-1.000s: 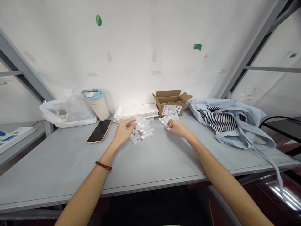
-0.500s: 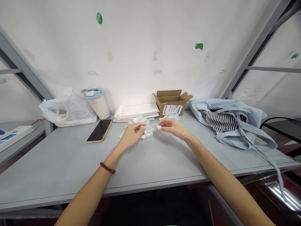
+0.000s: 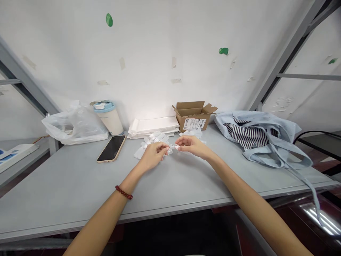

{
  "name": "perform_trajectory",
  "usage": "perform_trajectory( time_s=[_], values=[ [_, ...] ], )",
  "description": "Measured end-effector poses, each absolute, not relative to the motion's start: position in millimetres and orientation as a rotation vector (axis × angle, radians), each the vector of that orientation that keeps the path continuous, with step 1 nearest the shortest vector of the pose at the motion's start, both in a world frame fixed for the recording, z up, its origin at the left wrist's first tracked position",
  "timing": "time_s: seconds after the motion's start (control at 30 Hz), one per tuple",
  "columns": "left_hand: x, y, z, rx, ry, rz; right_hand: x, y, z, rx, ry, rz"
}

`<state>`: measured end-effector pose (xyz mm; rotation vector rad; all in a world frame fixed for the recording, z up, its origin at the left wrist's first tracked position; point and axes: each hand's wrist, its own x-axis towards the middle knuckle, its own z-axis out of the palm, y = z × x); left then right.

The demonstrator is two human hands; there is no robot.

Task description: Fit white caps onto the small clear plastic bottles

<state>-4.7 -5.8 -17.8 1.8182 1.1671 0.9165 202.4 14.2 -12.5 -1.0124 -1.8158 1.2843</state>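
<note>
My left hand (image 3: 152,155) and my right hand (image 3: 192,145) meet over the middle of the grey table (image 3: 80,188). Both pinch a small white plastic piece (image 3: 172,147) between their fingertips, just above the tabletop. A heap of several similar small white pieces (image 3: 149,140) lies right behind my left hand. More white pieces (image 3: 194,133) lie behind my right hand, in front of a small open cardboard box (image 3: 194,116). A red bead bracelet (image 3: 124,192) is on my left wrist.
A phone (image 3: 112,148) lies face up left of the hands. Behind it stand a lidded cup (image 3: 108,117) and a clear plastic bag (image 3: 74,124). A stack of white sheets (image 3: 154,126) lies at the wall. A light blue bag with striped cloth (image 3: 258,137) covers the right side.
My right hand left the pile by the box and moved left; my left hand moved right. The two hands now meet, pinching one small white piece between them.
</note>
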Motion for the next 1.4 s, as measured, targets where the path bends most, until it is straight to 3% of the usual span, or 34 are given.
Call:
perform_trajectory(
  time_s=[0.7,1.4],
  values=[
    [-5.1,-5.0,-16.8,1.485,0.986,0.881,197.8,9.9,-9.4,-0.867,-1.854,1.386],
    [1.2,-6.8,-16.9,1.621,1.138,0.911,192.8,9.7,-14.6,-0.95,-1.776,1.35]
  ],
)
